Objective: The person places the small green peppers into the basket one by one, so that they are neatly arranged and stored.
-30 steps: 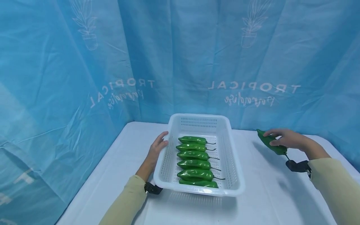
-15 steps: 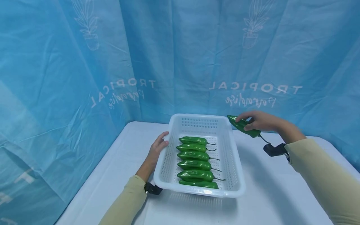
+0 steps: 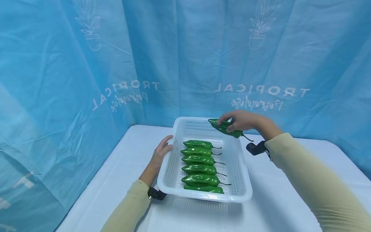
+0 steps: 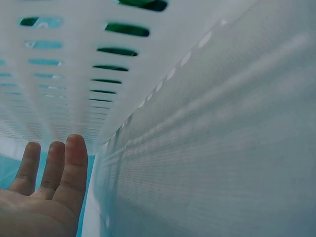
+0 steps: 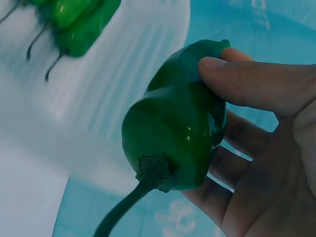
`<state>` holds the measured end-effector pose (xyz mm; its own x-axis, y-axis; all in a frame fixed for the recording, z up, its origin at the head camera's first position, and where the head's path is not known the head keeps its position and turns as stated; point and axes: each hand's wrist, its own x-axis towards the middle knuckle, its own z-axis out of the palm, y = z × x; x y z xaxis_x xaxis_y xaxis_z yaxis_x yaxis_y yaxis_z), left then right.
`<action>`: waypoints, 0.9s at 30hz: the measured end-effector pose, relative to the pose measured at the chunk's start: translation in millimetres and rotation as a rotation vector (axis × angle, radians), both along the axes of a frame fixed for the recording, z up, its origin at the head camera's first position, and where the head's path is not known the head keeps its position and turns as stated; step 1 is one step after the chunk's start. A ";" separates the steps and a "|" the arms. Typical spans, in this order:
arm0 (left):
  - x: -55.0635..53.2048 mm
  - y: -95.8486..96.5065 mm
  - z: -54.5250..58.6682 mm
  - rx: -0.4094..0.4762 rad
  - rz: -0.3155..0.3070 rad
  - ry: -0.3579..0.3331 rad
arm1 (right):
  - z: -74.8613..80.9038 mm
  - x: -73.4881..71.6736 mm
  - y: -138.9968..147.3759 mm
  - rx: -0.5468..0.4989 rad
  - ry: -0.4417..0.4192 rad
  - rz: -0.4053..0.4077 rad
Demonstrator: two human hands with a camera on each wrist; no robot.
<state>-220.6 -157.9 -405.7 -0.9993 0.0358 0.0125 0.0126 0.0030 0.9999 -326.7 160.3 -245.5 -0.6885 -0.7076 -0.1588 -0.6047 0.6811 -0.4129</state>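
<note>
My right hand pinches a long green chili pepper between thumb and fingers, above the far right part of the white plastic basket. In the right wrist view the thumb presses one side of the glossy pepper, fingers behind it, its stem hanging toward the lower left. Inside the basket, several similar green peppers lie in a row, tips left, stems right. At the basket's left side rests my left hand, its fingertips at the rim. The left wrist view shows its straight fingers beside the slotted wall.
A white cloth covers the table under the basket. Blue printed curtains hang behind and along the left side. Toward the basket's far wall, bare slotted floor shows beyond the row of peppers.
My right hand has carried the pepper leftward and up from the table's right side to over the basket. The left hand, basket and row of peppers have stayed put.
</note>
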 end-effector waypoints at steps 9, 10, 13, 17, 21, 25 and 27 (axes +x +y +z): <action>1.5 -0.2 2.9 0.027 -0.022 0.002 | -11.4 5.6 -58.4 -0.004 -0.061 0.142; 1.4 0.3 3.0 0.027 -0.023 0.001 | -11.9 6.2 -61.2 -0.008 -0.071 0.148; 1.9 0.6 3.1 0.015 -0.020 0.002 | -12.4 7.7 -66.8 -0.018 -0.091 0.156; 2.0 0.4 3.4 0.001 -0.009 0.006 | -13.5 8.5 -70.4 -0.029 -0.107 0.141; 2.1 1.3 3.4 0.000 -0.005 0.000 | -18.8 8.2 -71.2 -0.008 -0.105 0.128; 1.3 1.3 1.9 0.024 -0.008 -0.010 | -23.7 8.8 -70.8 -0.004 -0.112 0.122; 0.6 0.5 0.6 0.029 -0.010 -0.014 | -25.6 8.0 -71.0 -0.009 -0.112 0.120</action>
